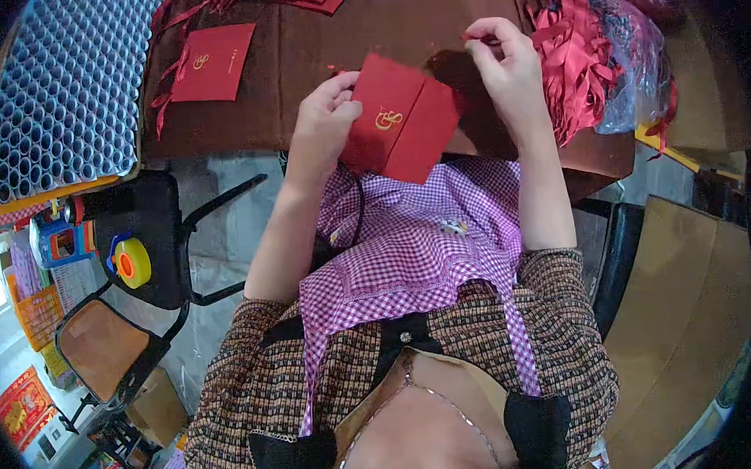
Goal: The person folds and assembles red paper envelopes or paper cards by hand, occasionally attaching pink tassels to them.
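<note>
A red card (398, 117) with a gold sign is held above the near edge of the brown table (296, 59), close to the body. It is gripped at its left side by the left hand (325, 109), with the thumb on top. A thin red strip (475, 37) is pinched in the fingers of the right hand (507, 63), just beside the card. A pile of red ribbons (584, 58) is seen on the right. Another red card (213, 62) is laid flat on the left.
</note>
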A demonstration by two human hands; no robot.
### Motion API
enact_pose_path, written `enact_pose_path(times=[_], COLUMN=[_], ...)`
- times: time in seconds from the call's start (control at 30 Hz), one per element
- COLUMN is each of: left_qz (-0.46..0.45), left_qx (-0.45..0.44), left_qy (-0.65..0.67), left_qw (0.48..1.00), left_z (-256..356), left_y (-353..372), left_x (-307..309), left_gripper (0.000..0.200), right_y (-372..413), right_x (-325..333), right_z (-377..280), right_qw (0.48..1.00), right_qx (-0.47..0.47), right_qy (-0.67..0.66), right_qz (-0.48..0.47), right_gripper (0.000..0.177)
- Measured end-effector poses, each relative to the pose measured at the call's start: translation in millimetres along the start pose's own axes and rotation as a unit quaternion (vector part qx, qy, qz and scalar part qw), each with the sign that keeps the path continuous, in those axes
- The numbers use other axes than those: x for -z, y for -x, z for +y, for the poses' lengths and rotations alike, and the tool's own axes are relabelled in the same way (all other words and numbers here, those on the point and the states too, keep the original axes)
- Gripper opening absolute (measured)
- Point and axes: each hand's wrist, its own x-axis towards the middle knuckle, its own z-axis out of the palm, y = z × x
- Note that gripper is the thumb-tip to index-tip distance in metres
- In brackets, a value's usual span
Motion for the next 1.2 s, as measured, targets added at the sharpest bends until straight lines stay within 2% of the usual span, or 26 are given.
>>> enact_pose_path(times=[0.07, 0.23, 0.3, 0.37, 0.43, 0.47, 0.63, 0.77, 0.93, 1.07, 1.13, 1.2], left_qz=[0.01, -0.014, -0.018, -0.02, -0.015, -0.014, 0.002, 0.024, 0.036, 0.036, 0.04, 0.037], left_qx=[0.004, 0.013, 0.016, 0.019, 0.024, 0.024, -0.002, -0.007, -0.058, -0.072, -0.089, -0.094], left_qy=[-0.001, -0.002, -0.003, -0.004, -0.008, -0.007, -0.085, -0.107, -0.205, -0.172, -0.229, -0.226], left_qw=[1.0, 1.0, 1.0, 1.0, 1.0, 1.0, 0.996, 0.994, 0.976, 0.982, 0.969, 0.969], left_z=[0.7, -7.5, -12.0, -13.9, -14.9, -15.6, -22.0, -14.1, -14.4, -11.1, -8.3, -8.5], left_y=[0.9, -3.2, -5.6, -6.2, -5.9, -6.0, -6.4, -1.1, -0.5, 3.4, 6.5, 7.2], left_x=[-0.1, 4.9, 6.1, 6.1, 5.1, 5.2, 6.6, -2.4, -3.4, -9.0, -11.2, -11.7], left_gripper=[0.04, 0.036, 0.036, 0.036, 0.036, 0.036, 0.037, 0.036, 0.034, 0.033, 0.033, 0.033], right_y=[-0.6, 7.6, 10.9, 18.9, 22.6, 25.3, 32.7, 37.1, 39.2, 40.7, 40.9, 41.0], right_x=[-5.1, -8.6, -14.1, -21.8, -29.8, -35.7, -52.7, -58.0, -61.3, -61.3, -60.6, -60.3], right_z=[4.3, 4.2, -7.9, -22.7, -25.4, -23.5, -27.4, -27.3, -27.0, -30.0, -31.6, -31.8], right_qw=[0.999, 0.997, 0.995, 0.995, 0.987, 0.987, 0.983, 0.97, 0.959, 0.957, 0.956, 0.959], right_qx=[0.029, 0.025, 0.061, 0.018, 0.112, 0.122, 0.139, 0.165, 0.193, 0.189, 0.187, 0.174], right_qy=[0.012, -0.026, 0.0, -0.003, 0.075, 0.06, 0.09, 0.167, 0.203, 0.214, 0.222, 0.215], right_qz=[-0.038, -0.064, -0.082, -0.097, -0.09, -0.089, -0.073, -0.055, -0.04, -0.042, -0.046, -0.058], right_gripper=[0.011, 0.012, 0.013, 0.016, 0.015, 0.012, 0.011, 0.011, 0.011, 0.011, 0.011, 0.011])
